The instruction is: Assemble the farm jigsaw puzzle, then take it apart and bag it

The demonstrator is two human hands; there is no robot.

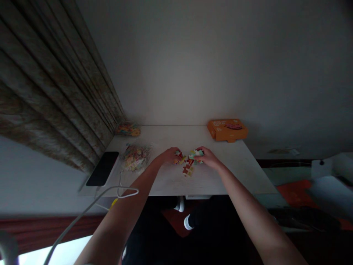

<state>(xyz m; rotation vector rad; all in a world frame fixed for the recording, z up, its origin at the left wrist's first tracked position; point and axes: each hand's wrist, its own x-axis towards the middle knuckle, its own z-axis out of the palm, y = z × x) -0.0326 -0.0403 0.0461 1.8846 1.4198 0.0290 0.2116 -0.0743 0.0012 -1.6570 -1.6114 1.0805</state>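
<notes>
My left hand (170,155) is at the middle of the white table, its fingers closed on red, white and yellow jigsaw puzzle pieces (179,154). Across from it, my right hand (209,158) grips pale green and white puzzle pieces (196,154) between thumb and fingers. Between the hands and nearer to me lies a small cluster of red and tan puzzle pieces (188,170) on the tabletop. Parts of the held pieces are covered by my fingers, and the dim light blurs their edges.
A clear bag of puzzle pieces (135,158) lies left of my hands, with another bag (128,129) behind it. A black phone (103,169) rests at the left edge. An orange box (228,130) stands back right. A white cable (95,201) crosses above my left forearm.
</notes>
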